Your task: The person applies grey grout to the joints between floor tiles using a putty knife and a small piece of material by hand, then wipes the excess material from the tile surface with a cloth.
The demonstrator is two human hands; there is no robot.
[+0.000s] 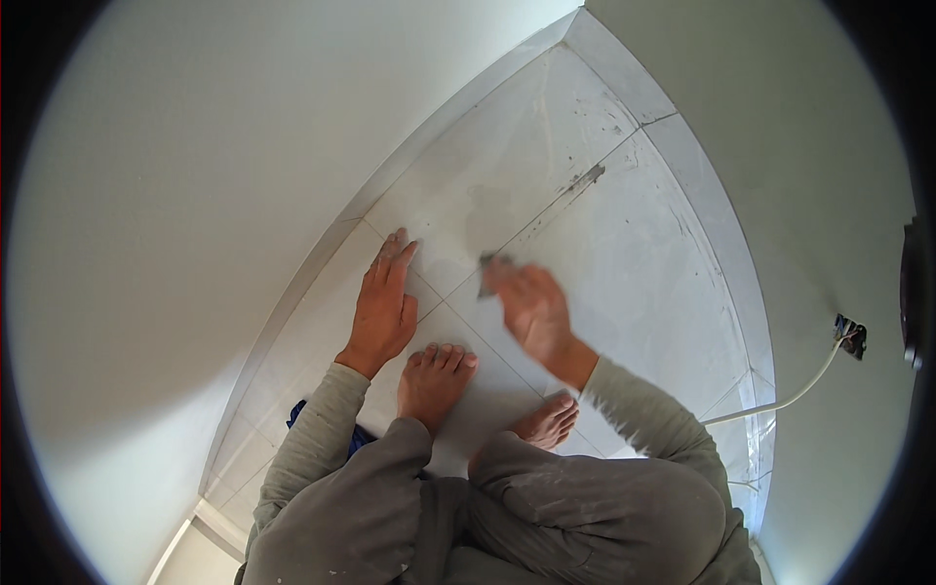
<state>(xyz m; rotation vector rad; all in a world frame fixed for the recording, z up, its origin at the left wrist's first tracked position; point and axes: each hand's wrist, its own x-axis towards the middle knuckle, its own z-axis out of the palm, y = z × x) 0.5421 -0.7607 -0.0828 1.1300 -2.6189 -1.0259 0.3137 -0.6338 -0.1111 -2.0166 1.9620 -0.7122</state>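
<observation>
My left hand [382, 310] lies on the white floor tiles [604, 283], fingers stretched forward near the skirting on the left. Between the fingers and thumb of my right hand [534, 307] is a small dark grey flat piece [485, 277], its kind blurred by motion. That piece is against the floor at a tile joint, close to where two joints cross. Farther along the same joint sits a streak of dark grey paste [588, 178], with thin smears beside it. A damp-looking patch [483, 213] marks the tile ahead of my right hand.
Pale tile skirting [673, 107] runs along both walls and meets in the far corner. On the right, a white cable [809, 398] hangs from an open wall box [850, 336]. My bare feet [436, 380] are close behind my hands. Something blue [360, 441] lies beside my left forearm.
</observation>
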